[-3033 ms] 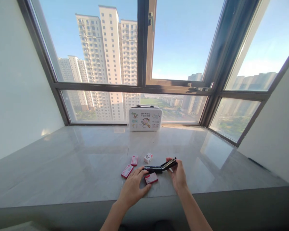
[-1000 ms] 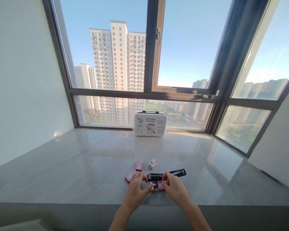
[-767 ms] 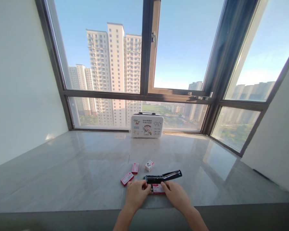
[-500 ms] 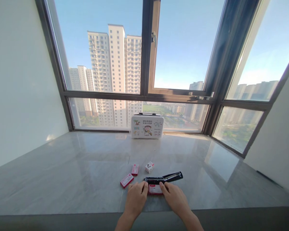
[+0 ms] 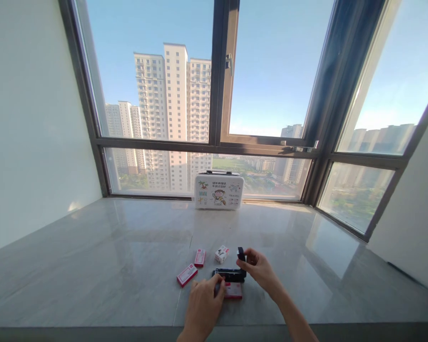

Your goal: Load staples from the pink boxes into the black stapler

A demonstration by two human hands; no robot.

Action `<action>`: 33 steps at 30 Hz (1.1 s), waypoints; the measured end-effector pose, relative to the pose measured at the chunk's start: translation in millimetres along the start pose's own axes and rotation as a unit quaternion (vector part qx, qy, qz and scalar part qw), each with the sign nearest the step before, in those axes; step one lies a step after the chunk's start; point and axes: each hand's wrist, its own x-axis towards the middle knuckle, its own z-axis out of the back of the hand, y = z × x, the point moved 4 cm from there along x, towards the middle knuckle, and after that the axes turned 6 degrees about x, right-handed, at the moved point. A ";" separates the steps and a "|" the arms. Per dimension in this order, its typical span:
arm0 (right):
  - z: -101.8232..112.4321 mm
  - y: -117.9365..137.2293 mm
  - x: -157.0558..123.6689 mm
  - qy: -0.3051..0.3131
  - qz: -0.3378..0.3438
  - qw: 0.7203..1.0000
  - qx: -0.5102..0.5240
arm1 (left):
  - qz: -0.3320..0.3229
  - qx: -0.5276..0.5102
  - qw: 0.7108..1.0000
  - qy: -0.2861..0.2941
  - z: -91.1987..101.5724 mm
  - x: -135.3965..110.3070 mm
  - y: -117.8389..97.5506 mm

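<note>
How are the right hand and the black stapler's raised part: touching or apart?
Touching. The head view shows the right hand pinching the black stapler by its raised part, no gap between.

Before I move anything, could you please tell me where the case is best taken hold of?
Probably by the black handle, from above and the near side: the case stands upright with the handle centred along its top, its printed face turned toward us and the window behind it.

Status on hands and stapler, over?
Right hand holding stapler by its raised part; left hand at base, grip unclear. Stapler open. Red-and-white box close on near side.
</note>
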 end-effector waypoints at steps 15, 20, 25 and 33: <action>-31.4 2.0 9.3 0.090 0.035 0.961 -0.259 | -0.095 0.014 0.995 0.008 26.6 -12.1 -4.0; -27.3 -1.0 7.6 0.079 0.026 0.961 -0.264 | -0.022 0.072 0.995 -0.072 55.0 -0.8 59.0; -27.4 1.4 5.2 0.066 0.027 0.960 -0.271 | -0.063 0.020 0.997 -0.046 58.0 20.4 86.1; -29.0 4.1 3.9 0.051 0.023 0.957 -0.284 | -0.046 -0.009 0.997 -0.063 29.4 32.0 83.2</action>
